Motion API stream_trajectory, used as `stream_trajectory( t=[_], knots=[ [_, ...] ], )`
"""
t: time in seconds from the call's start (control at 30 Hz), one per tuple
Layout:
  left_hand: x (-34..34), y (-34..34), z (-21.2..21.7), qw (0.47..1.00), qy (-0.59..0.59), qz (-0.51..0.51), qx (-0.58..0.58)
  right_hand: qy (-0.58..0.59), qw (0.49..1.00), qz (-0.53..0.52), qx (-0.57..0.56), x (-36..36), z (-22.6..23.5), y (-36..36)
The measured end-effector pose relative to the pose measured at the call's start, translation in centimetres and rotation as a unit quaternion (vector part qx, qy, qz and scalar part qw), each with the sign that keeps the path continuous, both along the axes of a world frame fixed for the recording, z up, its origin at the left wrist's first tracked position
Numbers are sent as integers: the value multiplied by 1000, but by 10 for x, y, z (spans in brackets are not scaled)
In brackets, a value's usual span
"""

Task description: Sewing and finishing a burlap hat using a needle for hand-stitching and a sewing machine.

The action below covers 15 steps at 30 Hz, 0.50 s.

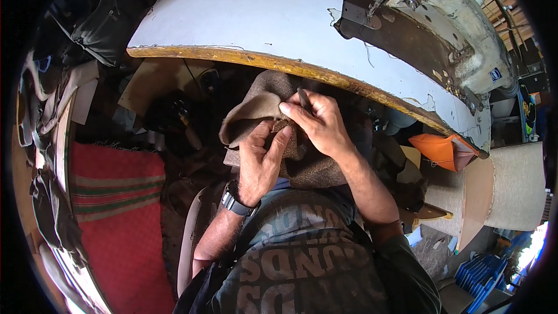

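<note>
A brown woven cloth piece with a smoother tan lining side lies bunched over my lap, just below the table edge. My left hand, a watch on its wrist, pinches a folded edge of this cloth between thumb and fingers. Close beside it, my right hand is closed, its fingertips at the same edge. A slim dark tool, perhaps a small blade, sticks up between the right fingers. Its working end is hidden by the hand.
Ahead stands a white table with a worn yellow-brown edge. An old sewing machine is set into its right side. An orange pouch hangs by the right corner. A red striped cloth lies to my left.
</note>
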<state>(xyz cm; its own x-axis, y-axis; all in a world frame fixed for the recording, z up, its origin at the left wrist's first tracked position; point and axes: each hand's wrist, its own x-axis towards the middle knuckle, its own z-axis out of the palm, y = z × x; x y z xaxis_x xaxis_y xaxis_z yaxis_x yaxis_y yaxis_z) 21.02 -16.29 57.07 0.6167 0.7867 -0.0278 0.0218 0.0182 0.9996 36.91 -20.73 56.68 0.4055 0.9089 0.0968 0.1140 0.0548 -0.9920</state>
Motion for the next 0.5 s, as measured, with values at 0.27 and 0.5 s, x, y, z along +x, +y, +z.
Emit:
stream_trajectory(
  t=[0.27, 0.5],
  knots=[
    [-5, -3, -2, 998, -29, 18, -57, -474, 879, -25, 41, 3, 23, -44],
    [-3, -4, -4, 998, -30, 31, -35, -541, 840, -25, 41, 5, 20, -44]
  ],
)
